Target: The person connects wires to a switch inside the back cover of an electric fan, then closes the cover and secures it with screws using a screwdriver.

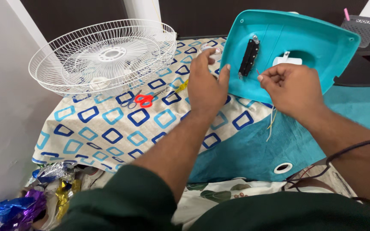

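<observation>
Against the patterned cloth on the surface (108, 128) leans a teal fan base (287, 47), underside toward us. Our left hand (205, 81) steadies its left edge, fingers curled loosely, gripping nothing. Our right hand (288, 87) pinches thin wires (272, 122) just right of the black upright terminal block (249, 56). Red scissors (144, 100) lie near the white fan guard (103, 55).

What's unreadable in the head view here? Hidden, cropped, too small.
- Head view: what the left hand touches near its fingertips is covered by the hand itself.
- Thin wires run up under the right hand; how they are held is too small to tell.
- Teal panel: its lower edge is behind both hands.
- Scissors: blade tips blur into the patterned cloth.
- Grey basket: cut by the right edge.
</observation>
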